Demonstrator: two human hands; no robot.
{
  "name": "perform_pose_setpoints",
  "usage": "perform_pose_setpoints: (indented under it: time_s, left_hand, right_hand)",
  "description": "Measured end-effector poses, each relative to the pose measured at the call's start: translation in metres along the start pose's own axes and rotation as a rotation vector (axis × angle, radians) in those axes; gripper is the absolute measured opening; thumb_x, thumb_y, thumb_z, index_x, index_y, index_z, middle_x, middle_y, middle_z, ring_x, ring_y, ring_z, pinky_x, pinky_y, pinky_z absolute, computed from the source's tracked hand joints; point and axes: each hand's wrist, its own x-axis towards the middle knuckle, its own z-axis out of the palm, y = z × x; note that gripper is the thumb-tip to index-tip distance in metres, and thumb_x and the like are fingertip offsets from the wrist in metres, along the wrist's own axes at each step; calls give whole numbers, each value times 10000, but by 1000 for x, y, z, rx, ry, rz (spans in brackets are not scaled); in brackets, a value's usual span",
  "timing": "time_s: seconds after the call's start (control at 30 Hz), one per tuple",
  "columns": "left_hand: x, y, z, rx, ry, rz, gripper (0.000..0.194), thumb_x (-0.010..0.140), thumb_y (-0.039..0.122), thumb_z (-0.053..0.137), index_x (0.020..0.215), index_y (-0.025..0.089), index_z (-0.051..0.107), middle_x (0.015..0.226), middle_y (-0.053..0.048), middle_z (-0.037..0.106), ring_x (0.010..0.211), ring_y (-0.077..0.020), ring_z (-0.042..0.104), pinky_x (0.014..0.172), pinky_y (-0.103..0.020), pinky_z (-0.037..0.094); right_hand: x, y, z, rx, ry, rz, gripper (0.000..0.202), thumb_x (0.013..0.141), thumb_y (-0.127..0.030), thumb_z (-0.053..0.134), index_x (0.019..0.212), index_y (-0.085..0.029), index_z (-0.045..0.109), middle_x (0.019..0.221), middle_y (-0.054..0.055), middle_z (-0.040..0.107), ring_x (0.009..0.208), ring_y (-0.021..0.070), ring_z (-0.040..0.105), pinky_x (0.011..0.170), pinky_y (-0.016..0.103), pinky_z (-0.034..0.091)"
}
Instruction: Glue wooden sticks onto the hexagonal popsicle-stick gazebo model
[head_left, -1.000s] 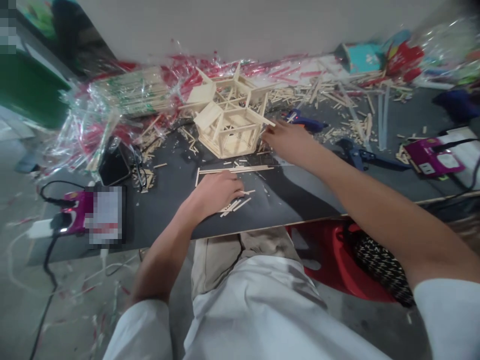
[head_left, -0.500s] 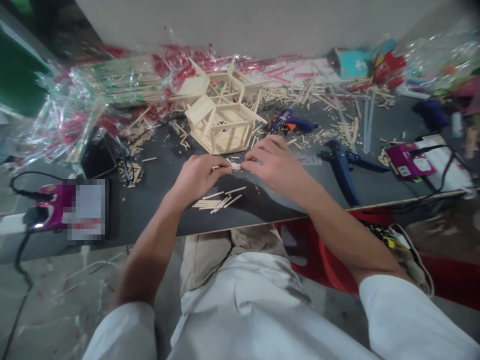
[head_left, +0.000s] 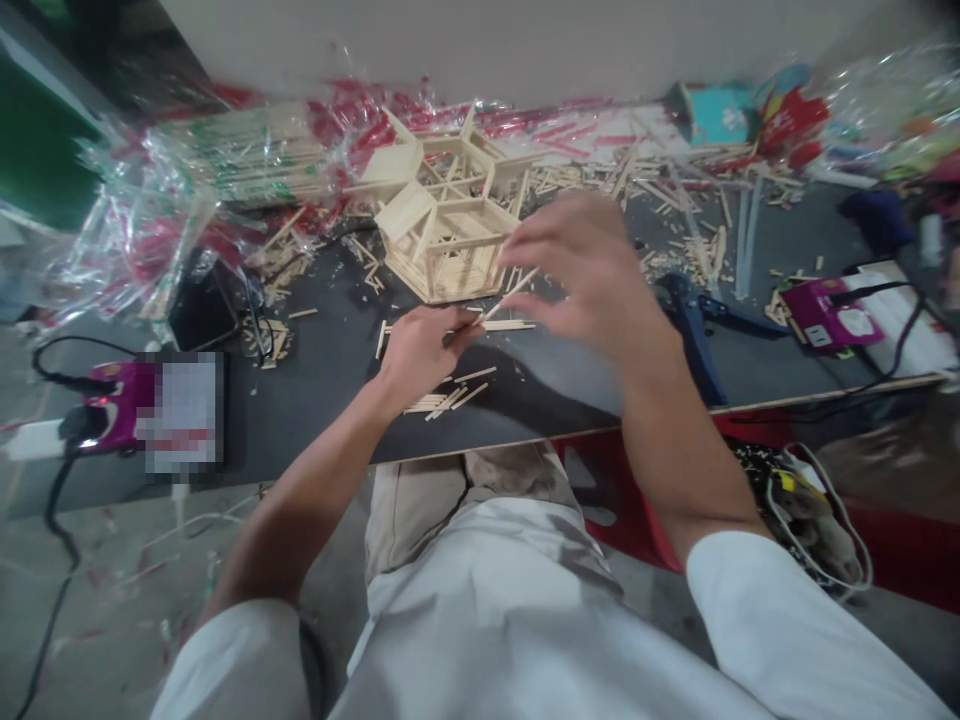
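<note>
My left hand [head_left: 424, 350] pinches a thin wooden stick [head_left: 519, 293] that slants up to the right. Below it, more sticks [head_left: 514, 325] lie on the table just past my fingertips. Raised to the right, my right hand [head_left: 577, 270] is blurred, its thumb and fingers apart with nothing visible between them. A small pile of sticks [head_left: 450, 400] lies near the table's front edge. Behind my hands stands a wooden stick frame [head_left: 465, 250] made of hexagonal cells.
Blue cutters [head_left: 694, 335] lie at right, beside a purple box [head_left: 829, 315]. At left are a black object [head_left: 202, 305] and a phone [head_left: 184, 410] with cables. Plastic-wrapped sticks [head_left: 240, 160] and scattered sticks line the back.
My right hand has risen and moved right, opening away from my left hand. The stick in my left hand now shows, slanting upward. The glue gun is now hidden behind my right hand.
</note>
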Motion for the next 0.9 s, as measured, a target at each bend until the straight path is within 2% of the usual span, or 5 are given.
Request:
perform_pose_setpoints:
  time_s: [0.13,0.3,0.57,0.7,0.9]
  left_hand:
    - [-1,6,1,-157,32,-105,175,981,333,718,971,181,802,871,-35,817,801,-191,746,792,-284,545]
    - [1,10,1,-304,-5,-150,114,927,284,758,916,181,806,831,-12,808,764,-175,736,739,-265,542]
    - [3,-3,5,-319,-39,-129,156,909,302,750,913,180,847,808,-7,795,781,-180,731,726,-258,536]
    - [2,-13,12,-457,-45,-188,125,864,177,742,967,157,810,900,-30,821,872,-198,778,790,-263,578]
    - [6,-10,7,-411,-49,-281,331,798,109,814,1119,160,748,933,-41,832,907,-215,806,841,-280,622]
  right_hand:
    - [-9,17,3,379,146,262,641,945,-623,735,1441,-255,563,1182,126,718,1098,277,673,1005,452,542]
    - [-11,19,54,770,46,295,460,910,-675,727,900,-216,691,848,32,702,773,174,626,724,324,521]
    - [-9,10,75,765,32,300,395,911,-599,730,837,-213,691,817,30,729,719,167,617,685,308,481]
    - [-9,11,81,665,15,276,330,925,-503,700,778,-211,656,793,24,718,722,170,607,709,317,469]
    - [-7,10,86,636,4,293,237,903,-401,687,789,-201,633,703,-9,621,673,150,523,679,298,408]
